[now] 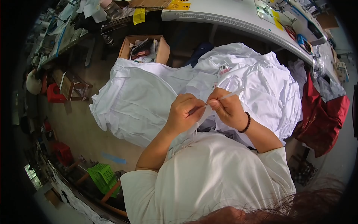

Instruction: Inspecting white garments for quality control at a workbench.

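Note:
My left hand (184,113) pinches a small bit of white fabric (205,114) between thumb and fingertips. Close against it, my right hand (228,109), with a dark beaded bracelet at the wrist, grips a slim translucent white stick (232,94). Its far end pokes out past the knuckles, and its working end is hidden at the fingertips. White ties or strips (195,135) dangle below my left hand. Across my lap spreads a large heap of white garments (260,78), some with sewn-in labels (223,69) bearing writing.
A cardboard box (163,51) of odds and ends stands beyond the garments. Behind runs a white sewing table (237,21) carrying an industrial sewing machine (299,16). Red cloth (324,117) hangs at the right. A green plastic basket (103,177) and wooden stool (71,84) are leftward.

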A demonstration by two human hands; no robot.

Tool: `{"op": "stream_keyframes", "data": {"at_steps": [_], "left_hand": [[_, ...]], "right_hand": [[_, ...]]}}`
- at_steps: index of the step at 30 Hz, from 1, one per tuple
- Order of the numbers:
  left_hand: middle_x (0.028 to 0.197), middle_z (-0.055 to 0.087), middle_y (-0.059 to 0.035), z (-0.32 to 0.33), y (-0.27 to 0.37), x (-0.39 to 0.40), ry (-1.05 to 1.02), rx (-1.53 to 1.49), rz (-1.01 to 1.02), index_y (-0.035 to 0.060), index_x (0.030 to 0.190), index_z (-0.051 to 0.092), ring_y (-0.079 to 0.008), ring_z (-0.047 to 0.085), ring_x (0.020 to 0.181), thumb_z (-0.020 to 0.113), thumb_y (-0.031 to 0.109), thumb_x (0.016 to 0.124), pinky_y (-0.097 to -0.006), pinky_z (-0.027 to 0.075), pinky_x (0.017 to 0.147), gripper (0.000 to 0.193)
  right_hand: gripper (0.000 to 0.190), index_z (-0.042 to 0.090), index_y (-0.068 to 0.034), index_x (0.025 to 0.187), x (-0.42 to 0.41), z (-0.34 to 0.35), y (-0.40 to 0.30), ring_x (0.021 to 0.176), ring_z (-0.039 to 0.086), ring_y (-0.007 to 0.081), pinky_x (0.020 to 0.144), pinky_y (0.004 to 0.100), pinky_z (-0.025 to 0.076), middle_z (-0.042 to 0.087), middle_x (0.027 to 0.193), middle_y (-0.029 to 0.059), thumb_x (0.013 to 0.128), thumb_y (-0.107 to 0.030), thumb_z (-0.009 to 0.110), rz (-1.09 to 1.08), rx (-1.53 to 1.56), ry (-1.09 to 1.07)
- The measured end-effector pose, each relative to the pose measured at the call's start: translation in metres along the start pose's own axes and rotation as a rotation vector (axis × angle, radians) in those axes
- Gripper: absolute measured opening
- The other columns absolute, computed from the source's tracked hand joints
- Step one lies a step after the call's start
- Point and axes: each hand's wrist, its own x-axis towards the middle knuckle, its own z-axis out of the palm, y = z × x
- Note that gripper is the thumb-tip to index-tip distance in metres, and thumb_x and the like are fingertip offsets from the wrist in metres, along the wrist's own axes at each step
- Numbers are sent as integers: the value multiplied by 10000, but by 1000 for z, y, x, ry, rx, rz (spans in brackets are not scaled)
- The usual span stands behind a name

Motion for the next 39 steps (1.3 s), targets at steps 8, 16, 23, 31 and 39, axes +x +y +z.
{"op": "stream_keyframes", "data": {"at_steps": [8, 16, 23, 31, 39], "left_hand": [[610, 522, -16, 0, -1, 1, -8, -2, 5, 73, 703, 598, -191, 482, 571, 652, 7, 619, -287, 373, 563, 120], [612, 527, -20, -1, 0, 1, -8, 11, -18, 70, 694, 595, -196, 484, 581, 650, 6, 622, -293, 381, 558, 111], [617, 531, -20, -1, 0, 1, -5, 0, -22, 67, 685, 591, -198, 489, 588, 647, 7, 624, -292, 385, 563, 102], [627, 530, -29, -3, -2, 1, -25, 16, -4, 51, 712, 595, -177, 488, 576, 641, -16, 633, -272, 384, 526, 113], [643, 538, -77, -6, -19, 9, -138, 179, -66, 49, 684, 570, -244, 531, 594, 601, 7, 634, -343, 414, 567, 73]], "right_hand": [[201, 534, -15, 784, 0, 1, 0, 598, 511, 274, 532, 306, 409, 525, 698, 109, 858, -201, 514, -32, -12, 29], [195, 538, -19, 783, -2, 0, 0, 601, 506, 259, 538, 305, 406, 518, 697, 103, 860, -196, 512, -33, -25, 5], [192, 539, -23, 788, -2, 2, 3, 600, 505, 247, 537, 300, 404, 520, 705, 95, 861, -198, 511, -43, -20, 20], [207, 511, -1, 784, -3, 5, 7, 594, 487, 147, 543, 245, 394, 513, 714, 63, 891, -173, 470, -77, 19, 54], [268, 533, -5, 898, -16, -9, 14, 542, 501, 116, 564, 236, 440, 564, 720, 88, 921, -238, 403, 132, 481, 279]]}}
